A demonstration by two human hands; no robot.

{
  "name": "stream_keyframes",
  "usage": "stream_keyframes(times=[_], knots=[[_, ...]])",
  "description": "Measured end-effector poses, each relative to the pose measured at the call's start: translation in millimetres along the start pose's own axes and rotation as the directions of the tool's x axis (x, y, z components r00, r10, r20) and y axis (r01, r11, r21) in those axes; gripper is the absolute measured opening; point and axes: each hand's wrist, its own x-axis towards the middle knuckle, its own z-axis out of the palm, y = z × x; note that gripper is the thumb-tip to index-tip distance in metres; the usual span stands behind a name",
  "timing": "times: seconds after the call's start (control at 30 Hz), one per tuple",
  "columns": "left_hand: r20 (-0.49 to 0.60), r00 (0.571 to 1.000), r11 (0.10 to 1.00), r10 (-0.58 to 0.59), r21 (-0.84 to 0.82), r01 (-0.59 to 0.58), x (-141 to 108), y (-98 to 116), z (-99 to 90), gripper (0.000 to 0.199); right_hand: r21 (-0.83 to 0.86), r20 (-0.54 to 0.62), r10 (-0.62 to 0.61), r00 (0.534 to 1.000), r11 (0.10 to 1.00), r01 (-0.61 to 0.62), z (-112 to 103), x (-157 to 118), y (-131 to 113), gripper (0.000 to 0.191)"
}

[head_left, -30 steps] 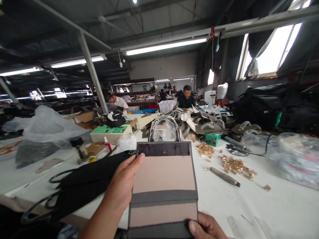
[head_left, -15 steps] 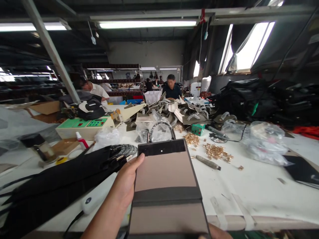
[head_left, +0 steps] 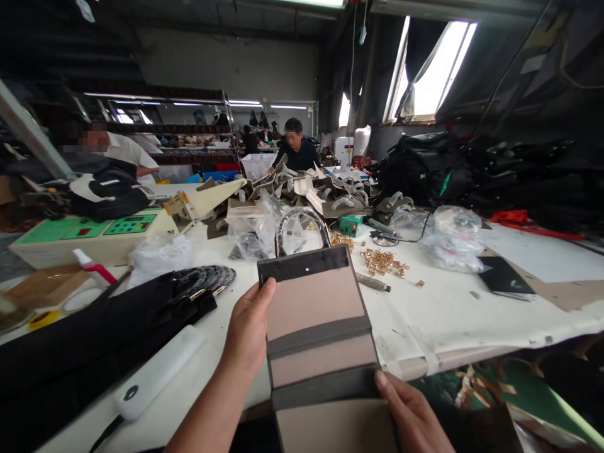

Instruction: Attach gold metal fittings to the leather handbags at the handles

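Note:
A long beige bag panel (head_left: 316,302) with dark grey bands and edging stretches away from me over the front of the table. At its far end stands a curved, dark and clear handle (head_left: 324,230), apparently attached. My left hand (head_left: 248,327) is closed on the panel's upper left edge, thumb on the face. Lower down, my right hand (head_left: 413,409) grips the right edge, its thumb on a dark band and its fingers hidden underneath. To the left, near my left forearm, lie a white handheld device (head_left: 160,371) with a cord and black bag pieces (head_left: 108,333) with similar handles.
Gold metal fittings (head_left: 382,261) and a grey tool handle (head_left: 372,282) lie beyond the panel. A green-topped machine (head_left: 89,229) stands at left, a small green box (head_left: 350,225) and plastic bags (head_left: 455,239) farther back. A person (head_left: 297,151) sits across the table (head_left: 453,314).
The view has turned rightward and down, so the table things sit farther left. More of the panel shows, and my right hand has come up into view on its right edge.

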Motion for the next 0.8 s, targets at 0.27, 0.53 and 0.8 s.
stream_keyframes(times=[0.27, 0.53, 0.8], knots=[[-0.037, 0.993, 0.993, 0.114, 0.015, -0.114, 18, -25, 6.8, 0.037, 0.08, -0.083, -0.006, 0.997, 0.997, 0.013, -4, 31, 7, 0.06], [-0.152, 0.979, 0.991, 0.134, 0.034, -0.13, 65, -44, -13.6, 0.034, -0.298, -0.007, 0.03, 1.0, 0.954, -0.031, -33, -3, 91, 0.063], [-0.18, 0.984, 1.0, -0.003, 0.019, 0.007, 84, -81, -30.5, 0.036, -0.787, 0.292, 0.185, 0.939, 0.604, 0.126, 12, 25, 136, 0.016]])
